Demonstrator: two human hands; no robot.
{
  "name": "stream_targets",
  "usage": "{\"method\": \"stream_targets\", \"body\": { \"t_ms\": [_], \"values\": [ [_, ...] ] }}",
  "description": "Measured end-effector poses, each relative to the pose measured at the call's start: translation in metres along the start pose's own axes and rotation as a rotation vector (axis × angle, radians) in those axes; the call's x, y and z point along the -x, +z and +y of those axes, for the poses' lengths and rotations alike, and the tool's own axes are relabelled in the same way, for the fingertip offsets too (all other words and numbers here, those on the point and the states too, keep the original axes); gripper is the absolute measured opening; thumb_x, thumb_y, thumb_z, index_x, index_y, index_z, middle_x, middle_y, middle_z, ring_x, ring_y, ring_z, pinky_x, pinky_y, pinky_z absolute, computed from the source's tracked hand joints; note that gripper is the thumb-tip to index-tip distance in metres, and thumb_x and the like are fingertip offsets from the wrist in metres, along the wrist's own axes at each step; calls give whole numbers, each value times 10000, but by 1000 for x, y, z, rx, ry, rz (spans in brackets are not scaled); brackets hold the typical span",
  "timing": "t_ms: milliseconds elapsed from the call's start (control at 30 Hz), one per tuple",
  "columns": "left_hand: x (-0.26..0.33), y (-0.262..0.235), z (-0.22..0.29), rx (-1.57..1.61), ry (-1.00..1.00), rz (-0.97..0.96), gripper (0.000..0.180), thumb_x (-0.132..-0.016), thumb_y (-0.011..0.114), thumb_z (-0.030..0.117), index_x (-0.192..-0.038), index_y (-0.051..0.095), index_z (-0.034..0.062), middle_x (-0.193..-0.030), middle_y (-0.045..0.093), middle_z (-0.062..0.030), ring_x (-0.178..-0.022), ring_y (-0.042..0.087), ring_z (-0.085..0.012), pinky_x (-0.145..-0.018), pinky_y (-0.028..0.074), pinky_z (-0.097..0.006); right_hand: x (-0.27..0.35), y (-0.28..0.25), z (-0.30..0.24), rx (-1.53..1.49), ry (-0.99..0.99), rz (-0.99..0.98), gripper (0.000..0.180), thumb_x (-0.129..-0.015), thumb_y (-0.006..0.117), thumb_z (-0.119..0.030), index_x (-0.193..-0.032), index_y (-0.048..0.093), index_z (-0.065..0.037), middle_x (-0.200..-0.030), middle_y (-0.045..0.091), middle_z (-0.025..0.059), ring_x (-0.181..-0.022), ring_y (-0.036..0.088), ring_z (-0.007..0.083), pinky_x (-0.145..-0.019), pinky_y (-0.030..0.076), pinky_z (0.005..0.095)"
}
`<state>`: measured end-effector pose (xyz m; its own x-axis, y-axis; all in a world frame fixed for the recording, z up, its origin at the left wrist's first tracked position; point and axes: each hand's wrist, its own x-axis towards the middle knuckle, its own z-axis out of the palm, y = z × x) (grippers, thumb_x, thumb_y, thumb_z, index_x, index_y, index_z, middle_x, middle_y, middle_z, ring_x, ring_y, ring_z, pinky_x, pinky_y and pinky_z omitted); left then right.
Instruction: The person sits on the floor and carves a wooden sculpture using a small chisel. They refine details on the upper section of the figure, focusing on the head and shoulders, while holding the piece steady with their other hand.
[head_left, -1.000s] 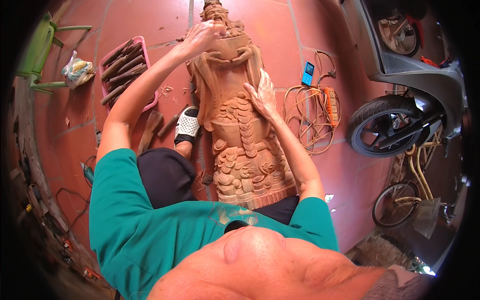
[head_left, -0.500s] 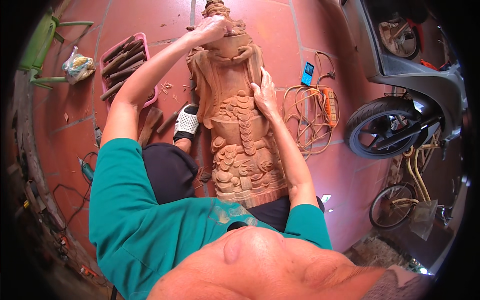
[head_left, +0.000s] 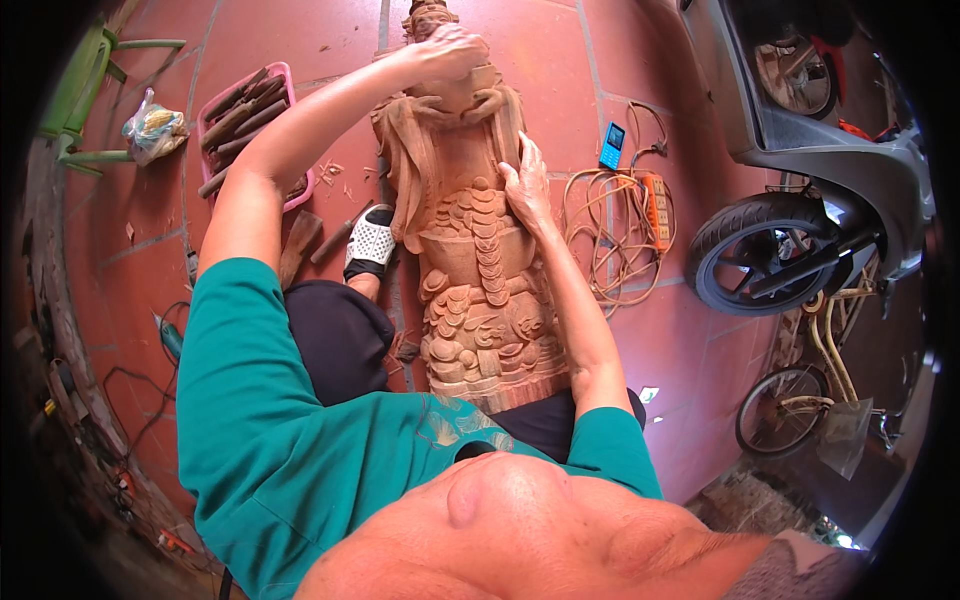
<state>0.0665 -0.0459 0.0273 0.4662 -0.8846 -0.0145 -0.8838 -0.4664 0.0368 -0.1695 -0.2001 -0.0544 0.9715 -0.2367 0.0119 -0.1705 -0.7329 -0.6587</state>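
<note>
A carved wooden statue [head_left: 487, 250] lies on the floor in front of me, its head at the far end and its base by my lap. Over its upper chest, just below the head, my left hand [head_left: 455, 53] is closed with the knuckles up. Whatever it may grip is hidden beneath the fingers. My right hand [head_left: 526, 187] rests along the statue's right side at mid-height, fingers stretched out and flat against the wood. Rows of carved coin-like discs run down the statue's front below that hand.
Left of the statue, a pink basket [head_left: 292, 140] holds several wooden-handled tools beside a wooden mallet [head_left: 300, 243]. Wood shavings [head_left: 333, 172] litter the tiles. To the right are a blue phone [head_left: 612, 146], an orange power strip [head_left: 655, 212] with coiled cord, and a parked motorbike [head_left: 765, 250].
My left hand has moved a little to the right across the statue's upper chest, still closed. The right hand stays in place on the statue's side.
</note>
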Motion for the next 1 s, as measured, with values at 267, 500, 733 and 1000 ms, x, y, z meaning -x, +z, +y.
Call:
{"method": "stream_targets", "body": {
  "t_ms": [267, 500, 733, 1000],
  "values": [
    [-3, -8, -34, 124, 22, 107, 79, -694, 562, -21, -654, 626, 5, -605, 589, -128, -506, 566, -212, -468, 439, -397, 0, 1, 2, 9, -8, 18, 695, -856, 658, -218, -1460, 341, -85, -1452, 415, 170, -1293, 438, 374, -1069, 361, 474],
    [6, 1, -8, 68, 206, 254, 51, -648, 584, -8, -664, 602, -54, -628, 591, -183, -563, 611, -291, -520, 498, -400, 1, 0, 2, 10, 17, 6, 694, -856, 661, -220, -1458, 344, -85, -1449, 419, 163, -1293, 439, 370, -1066, 360, 479],
    [1, 6, -48, 133, 46, 335, 75, -699, 571, -27, -684, 644, -36, -620, 614, -184, -509, 598, -288, -494, 475, -421, -3, 3, 1, -9, -5, 8, 695, -853, 659, -218, -1456, 343, -82, -1441, 423, 170, -1299, 434, 370, -1068, 358, 481],
    [20, -23, -12, 184, -59, -125, 102, -648, 558, -50, -669, 648, -7, -632, 608, -188, -584, 637, -316, -506, 466, -408, 0, 2, 4, -13, 9, 12, 694, -852, 660, -215, -1456, 344, -87, -1440, 422, 178, -1297, 437, 372, -1071, 360, 473]
  ]
}}
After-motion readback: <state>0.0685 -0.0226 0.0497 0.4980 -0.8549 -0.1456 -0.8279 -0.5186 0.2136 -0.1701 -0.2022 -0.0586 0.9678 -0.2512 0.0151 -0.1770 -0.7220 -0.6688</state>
